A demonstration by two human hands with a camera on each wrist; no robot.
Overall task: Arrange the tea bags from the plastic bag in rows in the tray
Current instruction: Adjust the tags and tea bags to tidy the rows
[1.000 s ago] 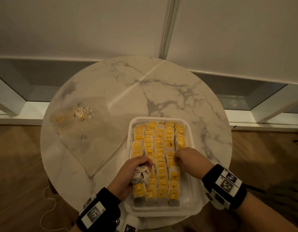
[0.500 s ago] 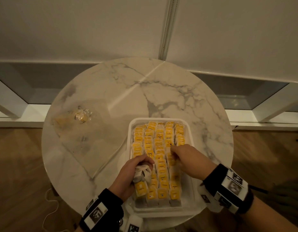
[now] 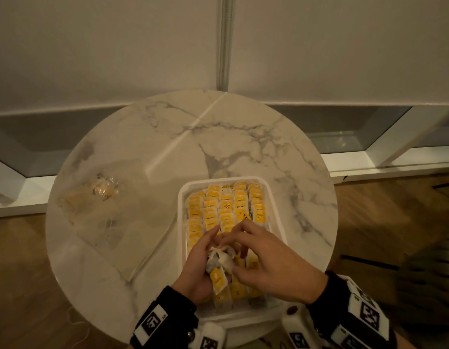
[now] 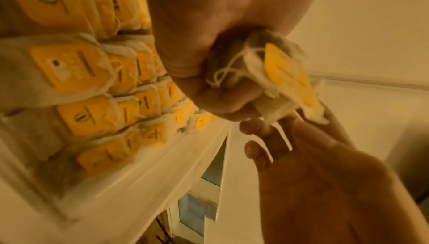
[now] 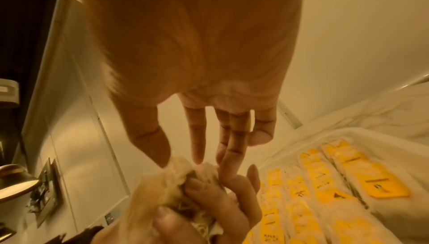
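My left hand was clenched around a small bunch of tea bags, strings and yellow tags bunched against the palm, serving as a ready stock just above the near end of the tray so each bag had only a short way to travel. My right hand had its fingers nearly straight and reached across to that bunch, thumb and forefinger tips at the paper edge of one bag; the wrist view was blurred there, so I would say it was touching rather than yet pinching, probably to draw a single bag free for placing. Beneath both hands the white plastic tray was almost full: yellow-tagged tea bags in rows overlapped like shingles, tags facing up, running from the far wall of the tray toward me, which I judged kept them tidy and easy to count. The clear plastic bag lay flat and apart to the left of the tray, looking nearly emptied, with something small and yellowish crumpled at its far corner. Everything rested on a round white marble-patterned table with grey veins. Behind it ran a pale wall above a low white ledge, and brown wooden flooring showed on either side in dim, warm light.
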